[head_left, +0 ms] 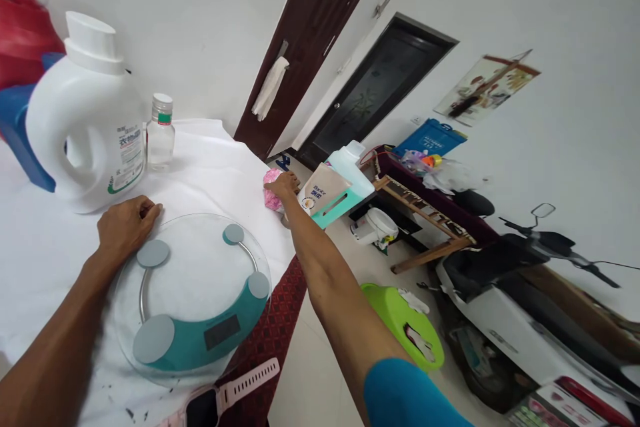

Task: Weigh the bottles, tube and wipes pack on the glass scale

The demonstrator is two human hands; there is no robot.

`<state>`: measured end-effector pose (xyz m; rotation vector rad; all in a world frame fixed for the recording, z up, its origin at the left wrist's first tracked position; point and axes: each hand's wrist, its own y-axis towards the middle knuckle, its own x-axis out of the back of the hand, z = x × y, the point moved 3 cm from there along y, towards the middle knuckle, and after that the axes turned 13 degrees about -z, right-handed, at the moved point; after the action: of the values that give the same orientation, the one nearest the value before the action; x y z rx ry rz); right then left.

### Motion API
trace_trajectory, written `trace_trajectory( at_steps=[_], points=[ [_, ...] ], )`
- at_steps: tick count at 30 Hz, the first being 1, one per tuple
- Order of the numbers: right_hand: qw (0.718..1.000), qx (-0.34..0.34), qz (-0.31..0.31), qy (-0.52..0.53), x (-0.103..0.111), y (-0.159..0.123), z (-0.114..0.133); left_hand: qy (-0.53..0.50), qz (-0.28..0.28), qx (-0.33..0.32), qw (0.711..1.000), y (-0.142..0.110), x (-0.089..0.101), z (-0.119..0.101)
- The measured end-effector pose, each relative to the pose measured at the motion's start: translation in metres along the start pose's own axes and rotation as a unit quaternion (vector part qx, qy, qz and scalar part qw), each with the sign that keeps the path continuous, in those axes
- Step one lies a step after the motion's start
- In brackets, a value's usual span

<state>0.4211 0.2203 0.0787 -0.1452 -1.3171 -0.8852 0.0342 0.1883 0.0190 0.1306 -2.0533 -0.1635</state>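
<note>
My right hand (pixel 284 185) reaches to the far edge of the white-covered table and grips a pink patterned package (pixel 271 189); its fingers partly hide it. Beside that hand stand a beige bottle (pixel 323 190) and a pale blue bottle (pixel 350 170) in a mint-green holder. My left hand (pixel 127 223) rests on the cloth with curled fingers, and nothing shows in it. It lies between a round glass bathroom scale (pixel 195 287) and a large white detergent jug (pixel 93 120). Behind the jug's right side is a small clear bottle (pixel 161 137) with a white cap.
Red (pixel 25 33) and blue containers stand at the far left. A pink-strapped smartwatch (pixel 203 407) lies at the near edge. On the floor to the right are a green basin (pixel 405 327), a white bucket (pixel 375 227), a wooden bench and a scooter (pixel 515 320).
</note>
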Motion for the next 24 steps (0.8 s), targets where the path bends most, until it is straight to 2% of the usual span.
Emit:
trace_trajectory(
  at_steps=[3,9,13,16,18,21,24],
  points=[
    [1.000,-0.005,0.019,-0.010,0.000,-0.005,0.000,0.001,0.005,0.000,1.000,0.000,0.000,0.000],
    [0.992,0.097,0.069,0.031,0.007,-0.031,0.009,0.013,-0.001,-0.006,1.000,0.001,0.002,-0.001],
    [0.986,0.133,0.075,0.069,0.021,-0.050,0.011,0.020,0.003,0.002,1.000,0.000,0.007,-0.004],
    [0.983,0.148,0.060,0.094,0.041,-0.066,0.013,0.021,0.013,0.011,1.000,-0.002,0.010,-0.006],
    [0.974,0.177,0.044,0.134,0.061,-0.080,0.016,0.022,0.018,0.009,1.000,-0.003,0.012,-0.008],
    [0.934,0.259,0.040,0.241,0.097,-0.109,0.023,0.021,0.009,0.010,1.000,-0.002,0.010,-0.007],
    [0.891,0.321,0.084,0.309,0.120,-0.149,0.032,0.011,-0.009,0.011,1.000,0.000,0.007,-0.004]
  ],
)
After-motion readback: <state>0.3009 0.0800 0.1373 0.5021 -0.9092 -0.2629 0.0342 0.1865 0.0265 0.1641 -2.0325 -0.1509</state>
